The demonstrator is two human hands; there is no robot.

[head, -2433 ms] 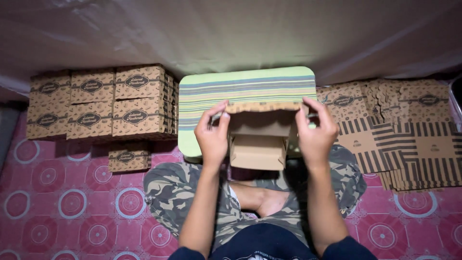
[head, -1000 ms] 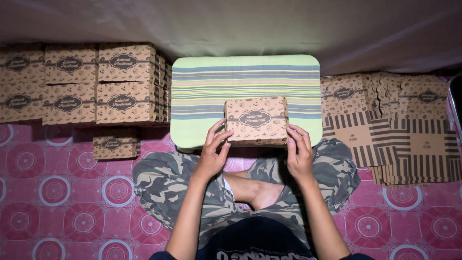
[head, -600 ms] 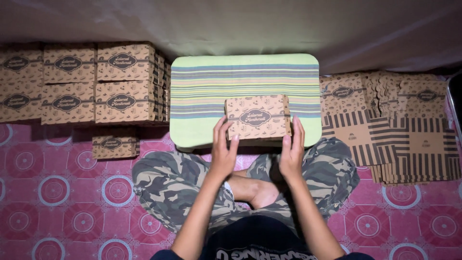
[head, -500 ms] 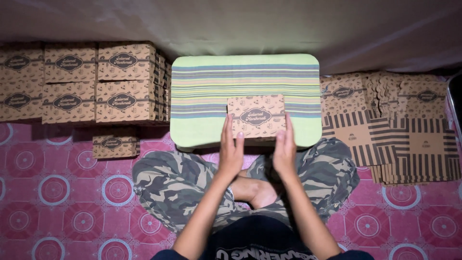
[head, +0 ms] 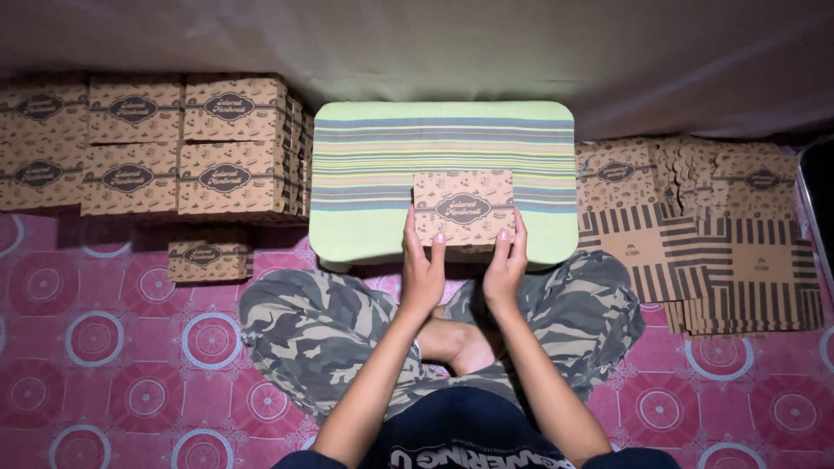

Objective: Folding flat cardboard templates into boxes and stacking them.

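Hands closer on closed printed box (head: 463, 207)

Dim light falls from above me, brightest on the striped worktop (head: 443, 148) at 12 o'clock. My lap lies in shadow at 6; corners darken. Focus is sharp, slight bending at the edges.

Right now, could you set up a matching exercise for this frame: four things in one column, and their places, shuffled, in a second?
Things:
1. closed brown printed cardboard box
2. stack of folded brown printed boxes
3. flat unfolded striped cardboard sheets
4. single small brown box

Places:
A. alone on the pink patterned floor mat
B. on the striped green board, between both hands
C. piled at the far left
D. spread at the right

Pairs: 1-B, 2-C, 3-D, 4-A
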